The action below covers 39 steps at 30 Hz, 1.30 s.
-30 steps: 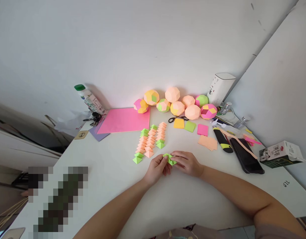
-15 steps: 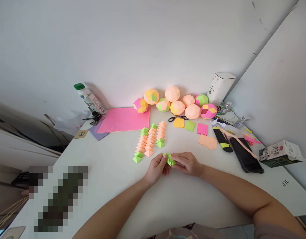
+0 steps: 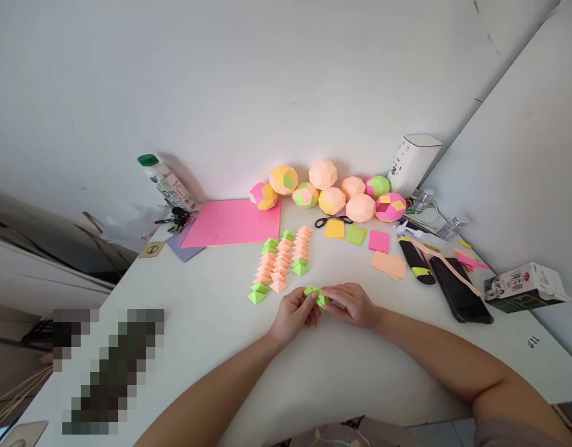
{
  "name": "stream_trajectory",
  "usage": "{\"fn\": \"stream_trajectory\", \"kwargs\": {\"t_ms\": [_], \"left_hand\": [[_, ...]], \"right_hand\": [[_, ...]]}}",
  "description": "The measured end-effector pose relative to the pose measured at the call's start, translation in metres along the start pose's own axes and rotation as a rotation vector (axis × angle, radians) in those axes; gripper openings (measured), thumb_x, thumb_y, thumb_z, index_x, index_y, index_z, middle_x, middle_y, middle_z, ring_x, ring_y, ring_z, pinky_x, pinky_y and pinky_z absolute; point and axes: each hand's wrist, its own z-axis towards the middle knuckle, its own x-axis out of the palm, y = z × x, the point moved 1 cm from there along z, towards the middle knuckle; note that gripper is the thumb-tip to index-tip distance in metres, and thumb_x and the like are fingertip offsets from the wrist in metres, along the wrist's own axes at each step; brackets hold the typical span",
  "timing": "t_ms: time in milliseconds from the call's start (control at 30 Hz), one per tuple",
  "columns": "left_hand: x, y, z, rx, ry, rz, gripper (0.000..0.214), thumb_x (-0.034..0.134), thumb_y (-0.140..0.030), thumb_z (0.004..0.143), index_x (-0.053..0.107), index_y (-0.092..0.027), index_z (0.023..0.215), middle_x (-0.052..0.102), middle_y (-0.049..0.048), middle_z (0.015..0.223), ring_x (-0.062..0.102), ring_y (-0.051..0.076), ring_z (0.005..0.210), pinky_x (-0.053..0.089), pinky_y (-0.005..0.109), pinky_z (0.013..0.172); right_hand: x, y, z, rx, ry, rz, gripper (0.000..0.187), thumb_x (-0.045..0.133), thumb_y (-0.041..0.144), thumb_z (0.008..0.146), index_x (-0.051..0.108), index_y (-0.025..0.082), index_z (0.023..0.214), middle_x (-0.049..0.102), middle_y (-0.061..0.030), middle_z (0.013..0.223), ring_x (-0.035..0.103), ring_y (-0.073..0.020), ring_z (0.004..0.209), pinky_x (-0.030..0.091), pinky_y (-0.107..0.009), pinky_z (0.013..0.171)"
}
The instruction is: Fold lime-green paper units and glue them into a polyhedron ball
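A small green folded paper piece (image 3: pixel 322 300) is pinched between both hands above the table's near middle. My left hand (image 3: pixel 294 313) grips its left side, the thumb lying across it. From the right, the fingers of my right hand (image 3: pixel 353 305) are closed on the other edge. Part of the paper is hidden behind the fingers. Just beyond my left hand stand three rows of folded paper units: peach ones (image 3: pixel 279 282) with green ones (image 3: pixel 257 294) at the ends. Their pointed tops face up.
Several finished paper balls (image 3: pixel 322 175) line the wall. Black scissors (image 3: pixel 321 221), yellow (image 3: pixel 334 230), green (image 3: pixel 355 234), pink (image 3: pixel 379 241) and peach (image 3: pixel 389 264) paper, a cutter (image 3: pixel 414 259) and a phone (image 3: pixel 463 292) lie right. A pink board (image 3: pixel 234 223), bottle (image 3: pixel 169 183) and keys (image 3: pixel 180 217) are left.
My left thumb has shifted slightly right over the green paper, and the paper has turned a little in my fingers. Everything else on the table stays put.
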Motion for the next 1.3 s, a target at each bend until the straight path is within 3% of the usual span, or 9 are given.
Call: {"fn": "stream_trajectory", "kwargs": {"t_ms": [233, 467, 667, 967, 1167, 1300], "left_hand": [[0.0, -0.004, 0.0, 0.004, -0.007, -0.002, 0.042, 0.049, -0.056, 0.082, 0.052, -0.017, 0.067, 0.06, -0.0012, 0.05, 0.051, 0.009, 0.039, 0.039, 0.021, 0.041], [-0.003, -0.003, 0.0, -0.016, 0.008, -0.079, 0.046, 0.046, -0.055, 0.084, 0.053, -0.016, 0.062, 0.06, 0.0005, 0.047, 0.049, 0.01, 0.035, 0.037, 0.022, 0.038], [-0.005, 0.0, 0.001, -0.009, 0.078, -0.123, 0.042, 0.049, -0.052, 0.084, 0.054, -0.015, 0.065, 0.06, 0.0004, 0.051, 0.05, 0.009, 0.038, 0.039, 0.022, 0.041], [-0.006, -0.005, 0.002, -0.058, 0.07, -0.051, 0.041, 0.052, -0.052, 0.082, 0.049, -0.017, 0.062, 0.058, -0.0013, 0.043, 0.046, 0.008, 0.032, 0.034, 0.019, 0.036], [-0.006, -0.004, 0.002, -0.062, 0.093, -0.042, 0.041, 0.053, -0.054, 0.08, 0.05, -0.016, 0.062, 0.058, -0.0017, 0.045, 0.047, 0.008, 0.035, 0.037, 0.02, 0.039], [-0.003, -0.004, 0.002, -0.052, 0.078, -0.038, 0.04, 0.054, -0.052, 0.08, 0.05, -0.016, 0.063, 0.059, -0.0016, 0.049, 0.049, 0.008, 0.038, 0.038, 0.02, 0.04]], "right_hand": [[0.001, 0.001, 0.003, -0.07, 0.006, -0.01, 0.032, 0.06, 0.027, 0.085, 0.052, 0.015, 0.114, 0.071, -0.0105, 0.092, 0.068, -0.0178, 0.082, 0.056, -0.028, 0.069], [-0.002, 0.004, 0.005, -0.123, 0.027, -0.111, 0.02, 0.054, 0.02, 0.088, 0.057, 0.014, 0.107, 0.07, -0.0114, 0.095, 0.067, -0.0168, 0.076, 0.056, -0.028, 0.063], [-0.003, 0.007, 0.004, -0.14, 0.045, -0.171, 0.027, 0.053, 0.018, 0.088, 0.055, 0.015, 0.115, 0.068, -0.0125, 0.104, 0.066, -0.0168, 0.083, 0.055, -0.028, 0.066], [-0.003, 0.012, 0.006, -0.17, -0.015, -0.26, 0.024, 0.051, 0.011, 0.088, 0.057, 0.016, 0.111, 0.067, -0.0138, 0.107, 0.067, -0.0157, 0.083, 0.054, -0.027, 0.062], [-0.003, 0.017, 0.008, -0.043, -0.059, -0.071, 0.033, 0.052, 0.016, 0.089, 0.049, 0.015, 0.122, 0.07, -0.0076, 0.088, 0.066, -0.0131, 0.075, 0.056, -0.025, 0.064], [-0.005, 0.017, 0.008, -0.184, -0.042, -0.17, 0.025, 0.054, 0.009, 0.086, 0.056, 0.015, 0.111, 0.07, -0.0061, 0.085, 0.064, -0.0147, 0.075, 0.054, -0.026, 0.061]]}}
